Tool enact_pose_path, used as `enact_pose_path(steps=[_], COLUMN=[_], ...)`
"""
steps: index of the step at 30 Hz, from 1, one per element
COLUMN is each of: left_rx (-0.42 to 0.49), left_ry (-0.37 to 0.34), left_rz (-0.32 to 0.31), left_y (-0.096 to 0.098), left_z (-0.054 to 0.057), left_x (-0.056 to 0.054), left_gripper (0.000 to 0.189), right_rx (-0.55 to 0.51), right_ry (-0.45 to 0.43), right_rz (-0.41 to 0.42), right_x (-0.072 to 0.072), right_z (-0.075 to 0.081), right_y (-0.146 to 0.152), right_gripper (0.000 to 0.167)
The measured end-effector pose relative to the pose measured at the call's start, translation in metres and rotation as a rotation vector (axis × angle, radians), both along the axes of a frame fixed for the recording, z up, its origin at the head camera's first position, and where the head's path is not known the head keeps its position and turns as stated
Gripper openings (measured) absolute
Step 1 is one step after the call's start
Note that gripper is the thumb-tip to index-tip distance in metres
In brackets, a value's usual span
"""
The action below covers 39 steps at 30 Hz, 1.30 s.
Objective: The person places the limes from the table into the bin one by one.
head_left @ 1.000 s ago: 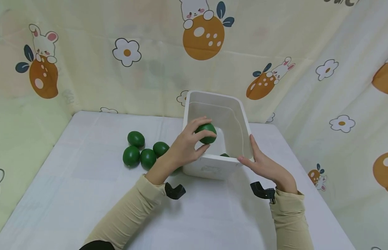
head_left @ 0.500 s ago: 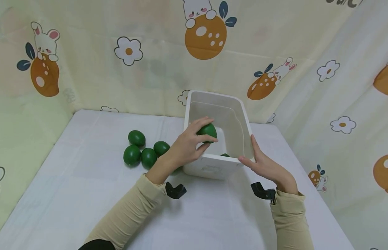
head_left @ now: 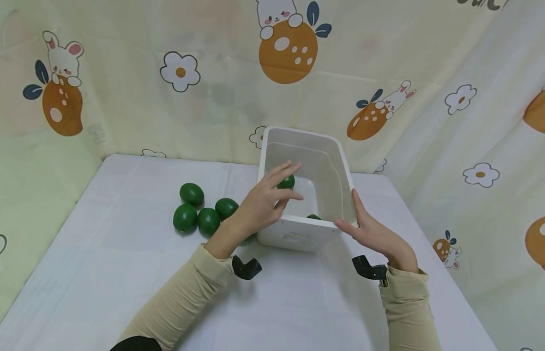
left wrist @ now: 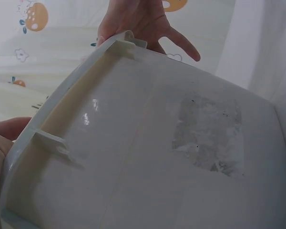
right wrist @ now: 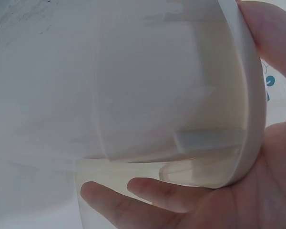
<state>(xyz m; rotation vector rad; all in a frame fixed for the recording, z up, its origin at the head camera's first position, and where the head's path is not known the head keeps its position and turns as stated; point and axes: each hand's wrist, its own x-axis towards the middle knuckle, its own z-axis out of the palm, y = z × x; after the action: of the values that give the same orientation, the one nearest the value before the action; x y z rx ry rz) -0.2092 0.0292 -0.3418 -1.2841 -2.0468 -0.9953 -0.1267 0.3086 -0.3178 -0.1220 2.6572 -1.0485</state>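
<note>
My left hand is over the near left rim of a white plastic bin, its fingers spread and holding nothing. Just beyond those fingers a dark green, smooth, egg-shaped fruit shows inside the bin, partly hidden by the hand. The top of another green fruit peeks above the front rim. At the near right corner my right hand grips the bin, thumb over the rim and fingers along the outside wall. In the right wrist view that hand has its palm against the rim.
Left of the bin, several more green fruits lie grouped on the white-covered table; one is mostly hidden behind the left wrist. A patterned curtain hangs right behind the table. A worn label patch marks the bin's outer wall.
My left hand has let go of the green fruit, which has dropped away from the fingers into the bin. The right hand keeps its place on the rim.
</note>
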Motion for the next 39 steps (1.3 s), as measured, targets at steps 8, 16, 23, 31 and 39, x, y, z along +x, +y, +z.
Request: enact_pose_path(steps=[8, 16, 23, 31, 39], left_rx=[0.016, 0.128, 0.190, 0.207, -0.075], left_ry=[0.061, 0.025, -0.125, -0.389, -0.714], left_rz=[0.024, 0.092, 0.289, 0.576, 0.722], left_y=[0.000, -0.009, -0.042, -0.098, -0.160], left_z=[0.002, 0.004, 0.003, 0.001, -0.011], left_x=[0.000, -0.009, -0.033, -0.052, -0.059], left_gripper=[0.029, 0.025, 0.030, 0.034, 0.046], right_rx=[-0.005, -0.011, -0.005, 0.011, -0.009], right_ry=[0.006, 0.003, -0.003, 0.001, -0.004], right_rz=[0.010, 0.014, 0.014, 0.014, 0.014], right_x=[-0.002, -0.002, -0.004, -0.003, -0.001], right_z=[0.000, -0.001, -0.002, 0.000, -0.001], right_y=[-0.001, 0.000, 0.001, 0.002, 0.002], right_gripper=[0.098, 0.097, 0.098, 0.097, 0.097])
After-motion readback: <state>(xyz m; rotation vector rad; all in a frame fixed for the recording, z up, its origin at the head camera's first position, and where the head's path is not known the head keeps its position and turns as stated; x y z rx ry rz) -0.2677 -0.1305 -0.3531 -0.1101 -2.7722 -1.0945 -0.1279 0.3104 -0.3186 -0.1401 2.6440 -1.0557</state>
